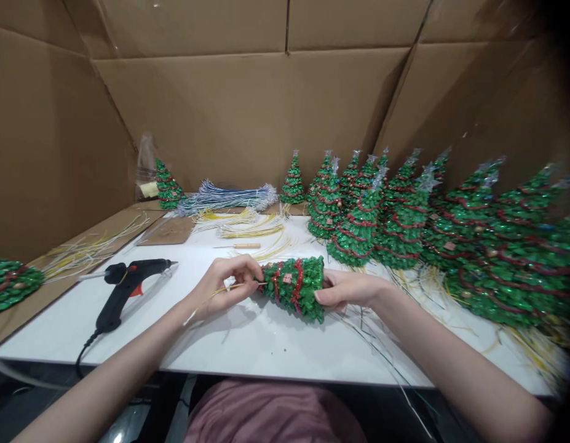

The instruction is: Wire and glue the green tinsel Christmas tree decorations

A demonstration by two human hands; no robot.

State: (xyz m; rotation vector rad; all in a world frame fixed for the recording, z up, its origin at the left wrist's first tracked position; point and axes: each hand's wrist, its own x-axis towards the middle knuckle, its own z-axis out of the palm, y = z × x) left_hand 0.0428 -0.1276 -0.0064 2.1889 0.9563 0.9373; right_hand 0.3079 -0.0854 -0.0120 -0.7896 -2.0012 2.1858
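Observation:
A small green artificial Christmas tree point(291, 288) with red garland lies on its side above the white tabletop point(248, 344). My right hand point(347, 289) is closed on its wide base, thumb on the near edge and fingers partly hidden inside the base. At the narrow end my left hand point(229, 283) pinches a thin yellow wire point(220, 290), which trails back over the palm towards the wrist. A small white piece point(230, 281) shows between the thumb and fingers. Thin dark and white wires point(381, 347) hang from the base under my right forearm.
A black hot glue gun point(123, 289) lies at the left. Behind are a wooden-handled awl point(241, 246), yellow wires point(252, 231) and a blue-white wire bundle point(233, 195). Several finished trees point(358, 224) crowd the right. Another tree point(12, 280) lies far left. Cardboard walls point(229, 111) enclose the table.

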